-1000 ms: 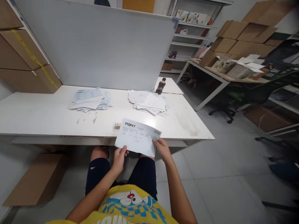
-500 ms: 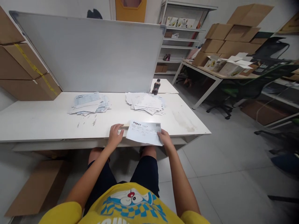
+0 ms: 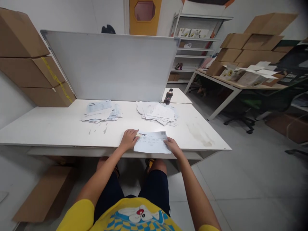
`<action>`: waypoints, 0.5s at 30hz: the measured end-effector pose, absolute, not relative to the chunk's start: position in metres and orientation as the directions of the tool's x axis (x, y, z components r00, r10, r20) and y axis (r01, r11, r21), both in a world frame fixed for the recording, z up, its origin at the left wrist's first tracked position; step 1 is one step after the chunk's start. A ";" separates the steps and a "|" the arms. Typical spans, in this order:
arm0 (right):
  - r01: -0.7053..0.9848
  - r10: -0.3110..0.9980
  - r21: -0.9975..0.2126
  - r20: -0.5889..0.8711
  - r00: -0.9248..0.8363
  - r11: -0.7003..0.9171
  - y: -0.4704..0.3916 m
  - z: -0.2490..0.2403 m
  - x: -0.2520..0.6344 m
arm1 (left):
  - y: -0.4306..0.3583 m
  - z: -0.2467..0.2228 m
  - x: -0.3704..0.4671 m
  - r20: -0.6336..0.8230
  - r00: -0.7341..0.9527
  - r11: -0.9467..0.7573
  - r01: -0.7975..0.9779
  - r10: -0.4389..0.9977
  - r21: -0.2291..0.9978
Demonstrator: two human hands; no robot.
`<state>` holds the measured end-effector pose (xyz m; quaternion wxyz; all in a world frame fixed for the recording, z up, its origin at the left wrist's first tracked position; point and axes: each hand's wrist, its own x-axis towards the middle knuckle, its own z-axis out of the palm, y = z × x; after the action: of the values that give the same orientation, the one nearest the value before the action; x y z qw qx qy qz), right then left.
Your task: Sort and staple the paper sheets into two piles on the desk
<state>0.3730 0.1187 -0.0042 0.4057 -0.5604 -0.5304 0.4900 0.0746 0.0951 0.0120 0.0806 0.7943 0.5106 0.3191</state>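
Observation:
A printed sheet of paper (image 3: 152, 142) with "PONY" lettering and a code in its corner is at the desk's front edge. My right hand (image 3: 172, 146) pinches its right edge, thumb on top. My left hand (image 3: 129, 139) is at the sheet's left edge, fingers bent around a thin pale wooden strip (image 3: 138, 135), of which only a small bit shows beside the paper. What kind of tool the strip is, I cannot tell. Behind the sheet lie a left pile of bluish and white papers (image 3: 102, 112) and a right pile of mostly white papers (image 3: 157, 113).
A whiteboard (image 3: 110, 67) stands along the back of the white desk (image 3: 60, 128). A dark drink bottle (image 3: 168, 97) is by the right pile. Cardboard boxes (image 3: 45, 77) are stacked at the left. Shelves (image 3: 197, 56) and another table with boxes (image 3: 260, 48) stand farther right.
My left hand has closed in on the sheet's left edge, covering most of the wooden strip and part of the lettering. The sheet lies flatter. The head view has shifted.

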 end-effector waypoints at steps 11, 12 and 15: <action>0.316 0.990 -0.948 -0.078 -0.120 -0.037 0.125 -0.008 0.370 | 0.196 0.107 -0.060 0.487 -0.315 -0.178 0.664 0.814 0.726; 0.314 0.988 -0.949 -0.080 -0.131 -0.035 0.126 -0.010 0.371 | 0.202 0.115 -0.067 0.500 -0.331 -0.177 0.667 0.800 0.724; 0.303 0.976 -0.951 -0.118 -0.184 -0.058 0.127 -0.014 0.373 | 0.219 0.128 -0.075 0.533 -0.360 -0.185 0.671 0.766 0.718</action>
<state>0.3733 0.1274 -0.0137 0.3438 -0.5381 -0.5941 0.4892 -0.0754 0.2190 0.1281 0.0453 0.5640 0.6369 0.5237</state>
